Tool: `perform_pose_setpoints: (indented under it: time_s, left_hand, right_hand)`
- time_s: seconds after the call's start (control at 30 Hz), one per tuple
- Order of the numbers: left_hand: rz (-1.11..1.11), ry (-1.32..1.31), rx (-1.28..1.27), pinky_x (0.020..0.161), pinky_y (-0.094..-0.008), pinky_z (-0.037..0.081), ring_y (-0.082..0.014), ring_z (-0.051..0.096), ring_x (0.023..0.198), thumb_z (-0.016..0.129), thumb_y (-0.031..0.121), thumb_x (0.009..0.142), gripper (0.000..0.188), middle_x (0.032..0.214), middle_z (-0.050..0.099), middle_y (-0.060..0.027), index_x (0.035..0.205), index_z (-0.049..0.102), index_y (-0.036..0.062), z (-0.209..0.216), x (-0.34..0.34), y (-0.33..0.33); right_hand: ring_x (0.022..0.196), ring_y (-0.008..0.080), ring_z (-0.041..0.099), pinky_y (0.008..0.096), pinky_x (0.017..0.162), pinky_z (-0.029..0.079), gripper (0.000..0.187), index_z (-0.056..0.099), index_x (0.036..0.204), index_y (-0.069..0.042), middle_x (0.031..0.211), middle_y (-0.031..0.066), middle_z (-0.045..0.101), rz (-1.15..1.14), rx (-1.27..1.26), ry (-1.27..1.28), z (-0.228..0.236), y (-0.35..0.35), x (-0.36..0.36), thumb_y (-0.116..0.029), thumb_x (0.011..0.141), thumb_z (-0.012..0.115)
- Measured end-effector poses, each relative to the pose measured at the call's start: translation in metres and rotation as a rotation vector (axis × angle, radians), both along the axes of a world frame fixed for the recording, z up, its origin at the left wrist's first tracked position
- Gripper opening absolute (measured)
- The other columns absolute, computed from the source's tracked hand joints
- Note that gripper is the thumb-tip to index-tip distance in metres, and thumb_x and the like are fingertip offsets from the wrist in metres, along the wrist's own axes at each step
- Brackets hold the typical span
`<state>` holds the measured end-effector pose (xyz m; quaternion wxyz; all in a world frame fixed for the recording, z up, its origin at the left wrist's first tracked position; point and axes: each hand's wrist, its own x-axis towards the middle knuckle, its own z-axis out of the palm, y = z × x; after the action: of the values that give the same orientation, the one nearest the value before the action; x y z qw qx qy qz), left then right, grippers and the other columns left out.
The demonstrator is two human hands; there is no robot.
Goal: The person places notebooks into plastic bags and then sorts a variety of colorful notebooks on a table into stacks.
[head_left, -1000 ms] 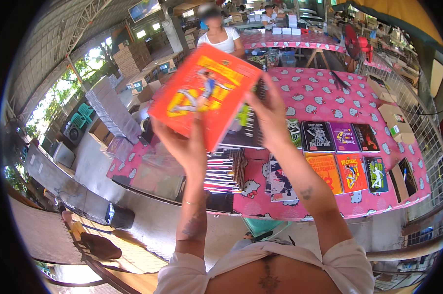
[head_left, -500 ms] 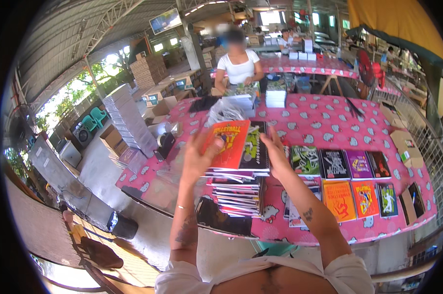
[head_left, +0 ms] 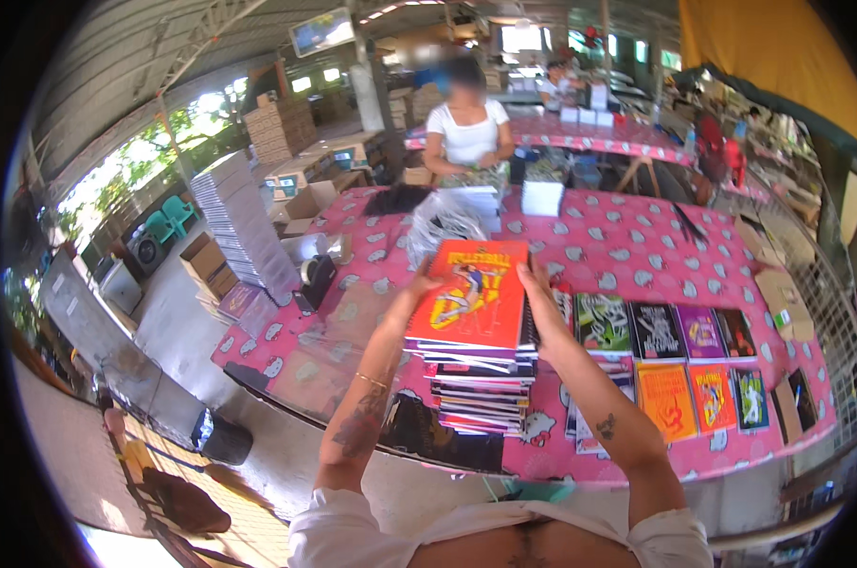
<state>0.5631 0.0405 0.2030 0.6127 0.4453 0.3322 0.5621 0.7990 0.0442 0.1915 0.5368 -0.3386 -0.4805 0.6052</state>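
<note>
A tall stack of spiral notebooks (head_left: 481, 398) stands in front of me at the table's near side, its layers slightly uneven. On top lies a red notebook (head_left: 471, 298) with a yellow title and a player drawn on the cover. My left hand (head_left: 414, 289) holds its left edge, the thumb over the cover. Along the right edge, my right hand (head_left: 540, 301) grips the upper notebooks, the thumb at the cover's rim. Fingers on the far sides are partly hidden. To the right lie rows of notebooks, among them a green-and-black one (head_left: 603, 323) and an orange one (head_left: 667, 402).
The table has a pink patterned cover (head_left: 608, 241). A tape dispenser (head_left: 315, 282) and a clear plastic bag (head_left: 445, 227) lie beyond my left hand. A tall pile of books (head_left: 242, 222) stands at the left. Across the table, a person in a white top (head_left: 468, 133) handles books.
The red notebook has moved right and now covers the black-and-green notebook on the stack. My left hand has shifted to its left edge; my right hand has closed in on the right side.
</note>
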Motion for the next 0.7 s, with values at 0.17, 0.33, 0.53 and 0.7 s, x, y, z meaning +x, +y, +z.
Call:
perform_pose_setpoints:
  time_s: [0.17,0.33,0.53,0.7]
  left_hand:
    - [0.064,0.325,-0.055,0.104,-0.036,0.044,-0.0247,0.056,0.119,0.064,0.031,0.085,0.069,0.132,0.055,-0.0167,0.143,0.039,0.0029,0.027,-0.011,-0.018]
    - [0.745,0.184,0.518,0.101,-0.0348,0.041,-0.0218,0.056,0.117,0.052,0.03,0.099,0.039,0.126,0.059,-0.0164,0.119,0.06,-0.0015,0.053,0.006,-0.089]
    - [-0.166,0.694,0.351,0.082,-0.0361,0.053,-0.0263,0.067,0.094,0.073,0.011,0.084,0.033,0.101,0.067,-0.0152,0.113,0.065,-0.0007,-0.073,0.198,-0.17]
    - [0.066,1.418,0.21,0.078,-0.0528,0.052,-0.0454,0.064,0.094,0.073,0.041,0.082,0.063,0.107,0.06,-0.0271,0.119,0.05,-0.0041,-0.208,0.27,-0.123]
  right_hand:
    - [0.15,0.0274,0.006,0.038,0.119,0.012,0.092,0.012,0.156,-0.01,0.163,0.0146,0.002,-0.077,-0.06,0.015,0.006,-0.01,-0.005,-0.061,0.091,0.053]
    - [0.139,0.0297,0.036,0.039,0.113,0.028,0.072,0.04,0.145,-0.007,0.15,0.0186,0.036,-0.425,0.121,-0.324,-0.072,-0.009,0.118,-0.05,0.092,0.06]
    - [0.131,0.0374,0.041,0.0498,0.107,0.033,0.066,0.051,0.132,-0.007,0.139,0.0202,0.045,-0.745,-0.188,-1.345,-0.23,-0.072,0.296,-0.049,0.083,0.066]
    - [0.137,0.0352,0.032,0.0611,0.106,0.029,0.08,0.046,0.138,-0.012,0.141,0.0182,0.041,-0.58,-0.094,-1.66,-0.235,-0.116,0.288,-0.06,0.077,0.066]
